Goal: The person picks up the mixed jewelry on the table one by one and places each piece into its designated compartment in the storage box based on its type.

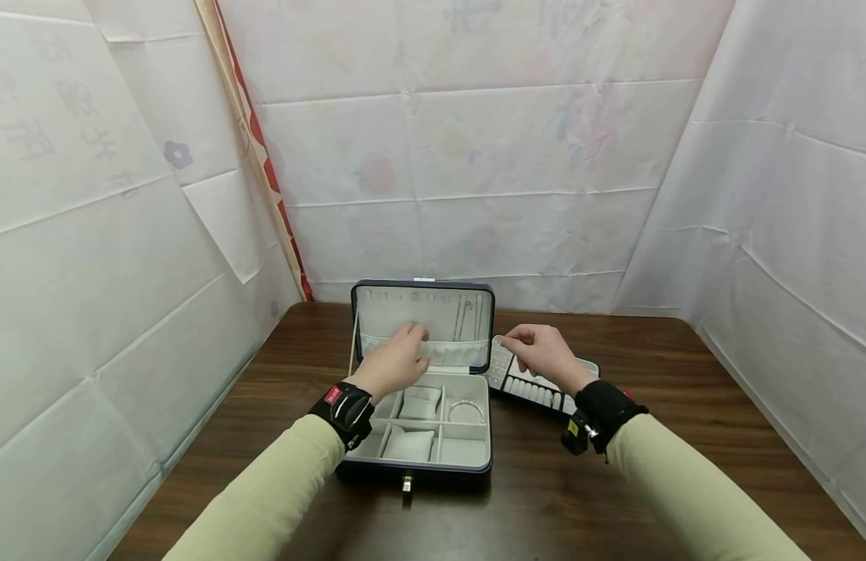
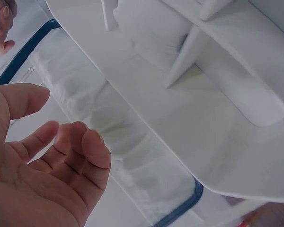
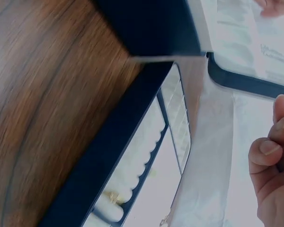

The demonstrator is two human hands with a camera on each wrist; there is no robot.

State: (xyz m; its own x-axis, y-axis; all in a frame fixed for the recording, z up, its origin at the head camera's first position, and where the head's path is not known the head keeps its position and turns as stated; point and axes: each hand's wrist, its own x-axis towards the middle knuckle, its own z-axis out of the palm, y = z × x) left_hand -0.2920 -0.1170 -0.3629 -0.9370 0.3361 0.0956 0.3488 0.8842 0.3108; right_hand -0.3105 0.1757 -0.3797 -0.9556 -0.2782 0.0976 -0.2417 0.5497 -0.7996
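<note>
A dark blue jewelry box (image 1: pixel 487 436) stands with its lid (image 1: pixel 391 306) raised, and thin necklaces (image 1: pixel 468 318) hang inside the lid. My left hand (image 1: pixel 398 360) is in front of the lid, above the rear compartments. Its fingers bend loosely with nothing between them in the left wrist view. Two white cushions (image 1: pixel 409 444) and a bracelet (image 1: pixel 465 402) lie in the box's compartments. My right hand (image 1: pixel 543 355) is over a jewelry tray (image 1: pixel 531 392) on the right, thumb and fingertips brought together; I cannot tell whether they pinch something small.
White ring rolls line the tray, with a gold-coloured ring (image 3: pixel 113 196) among them. A metal clasp (image 1: pixel 407 485) hangs off the box's front. The brown wooden table (image 1: pixel 580 499) is bounded by white sheets (image 1: pixel 475 156) at the back and both sides.
</note>
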